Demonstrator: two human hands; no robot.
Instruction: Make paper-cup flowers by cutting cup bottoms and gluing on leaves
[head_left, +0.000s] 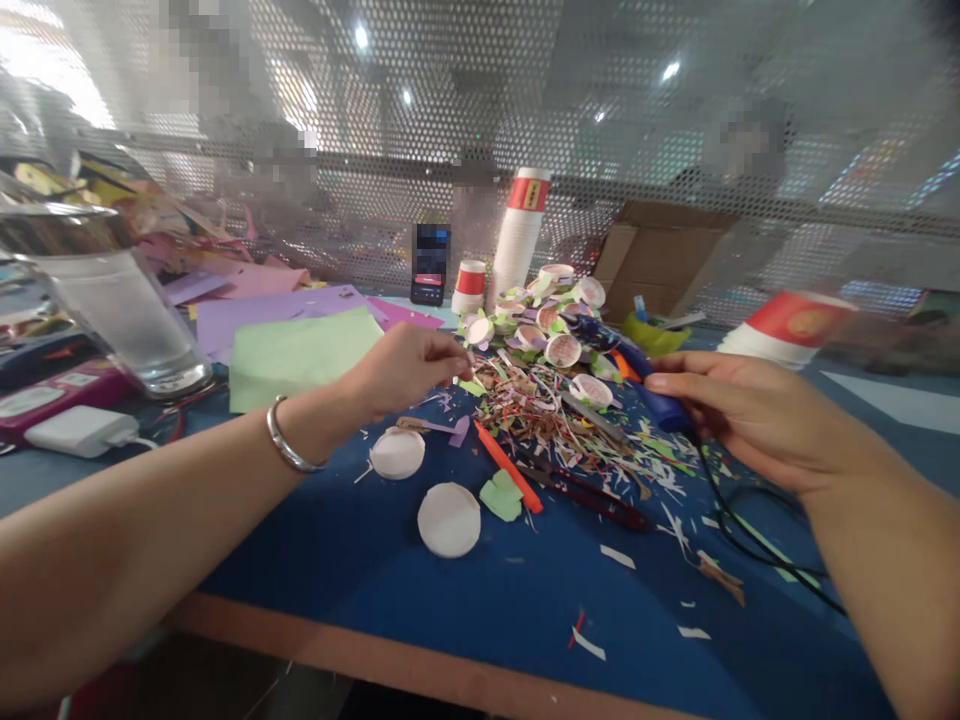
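Observation:
My right hand [742, 410] is closed round the blue hot glue gun [669, 408], which has an orange trigger and a black cord; its nose points left over the paper scraps. At the near edge of the scrap pile [517, 400], the fingers of my left hand [409, 370] are pinched together. What they hold, if anything, is too small to make out. Two white paper discs [449, 520] lie in front of me, beside a green paper petal piece [501, 496] and an orange stick-like pen [508, 468]. Scissors [592, 495] with dark red handles rest close by.
Cup bottoms trimmed with paper [562, 349] are heaped behind the scraps. Stacked paper cups [517, 240], a phone [430, 265] and a cardboard box [660, 260] stand along the perforated screen. Green paper [292, 355], a glass of water [142, 320] and a white charger [79, 430] are at left.

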